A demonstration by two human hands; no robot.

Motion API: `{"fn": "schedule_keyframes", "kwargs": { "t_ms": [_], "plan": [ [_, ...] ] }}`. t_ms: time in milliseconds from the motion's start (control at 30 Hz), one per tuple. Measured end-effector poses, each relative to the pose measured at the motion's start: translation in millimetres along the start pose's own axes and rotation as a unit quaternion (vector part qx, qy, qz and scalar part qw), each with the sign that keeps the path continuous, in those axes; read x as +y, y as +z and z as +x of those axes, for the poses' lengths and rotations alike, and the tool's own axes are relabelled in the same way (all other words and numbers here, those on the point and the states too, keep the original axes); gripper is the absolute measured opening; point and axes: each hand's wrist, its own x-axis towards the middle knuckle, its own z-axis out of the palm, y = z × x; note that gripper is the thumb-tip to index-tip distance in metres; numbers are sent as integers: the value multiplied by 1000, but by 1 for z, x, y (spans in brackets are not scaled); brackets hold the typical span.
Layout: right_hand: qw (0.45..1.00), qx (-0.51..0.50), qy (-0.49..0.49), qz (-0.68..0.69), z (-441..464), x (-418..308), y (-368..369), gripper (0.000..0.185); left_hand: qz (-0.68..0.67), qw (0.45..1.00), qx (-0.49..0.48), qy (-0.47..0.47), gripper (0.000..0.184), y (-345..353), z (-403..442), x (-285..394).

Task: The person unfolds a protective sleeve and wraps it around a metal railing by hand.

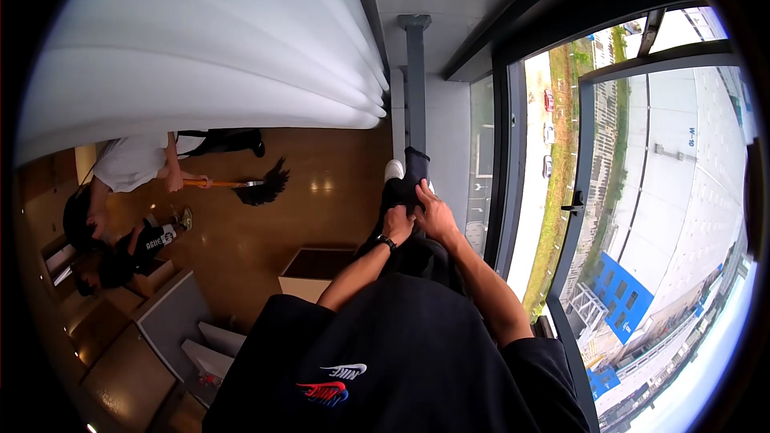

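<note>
In the head view, a soft black piece of cloth [417,166] sits on the long grey metal bar [415,88], on the part close to the person. The far end of the bar meets the wall. From the cloth to that end, the bar is bare.

The left hand [398,224], below a dark round wristwatch [387,241], is curled up by the near end of the cloth. I cannot tell what its grip holds, because the fingers are tucked away. The right hand [435,216] is just beside it, with its long fingers touching the right side of the cloth. I cannot tell if that grip is pinching or only pressing.

The work looks partly done, I think. The cloth is on the bar and both hands are at it, so this part is not yet finished. Nothing shows whether the bare part of the bar is done or left.

A white shoe [394,170] is near the left side of the cloth. On the brown shiny floor [321,164], well apart, another person in a white top [132,162] has a fluffy black mop with an orange handle [269,184].
</note>
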Motion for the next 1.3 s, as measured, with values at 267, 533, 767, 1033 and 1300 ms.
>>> {"fn": "schedule_keyframes", "kwargs": {
  "t_ms": [267, 533, 767, 1033, 1300],
  "plan": [
    [981, 61, 151, 106, -22, 20, 6, 51, -28, 1000, 13, 1, 36, -2, 1, 2],
    [986, 25, 136, 94, -21, 24, 16, 55, -51, 998, -21, -37, 38, 4, -21, -13],
    [987, 28, 148, 55, -8, 21, 7, 42, -80, 991, -38, -102, 45, 11, -53, -34],
    [971, 14, 219, 95, 0, 32, 14, 62, -43, 995, -41, -83, 37, 11, -82, -15],
    [975, 19, 208, 77, 11, 39, 14, 56, 68, 974, -161, -146, 40, 29, -93, -24]
  ]
}}
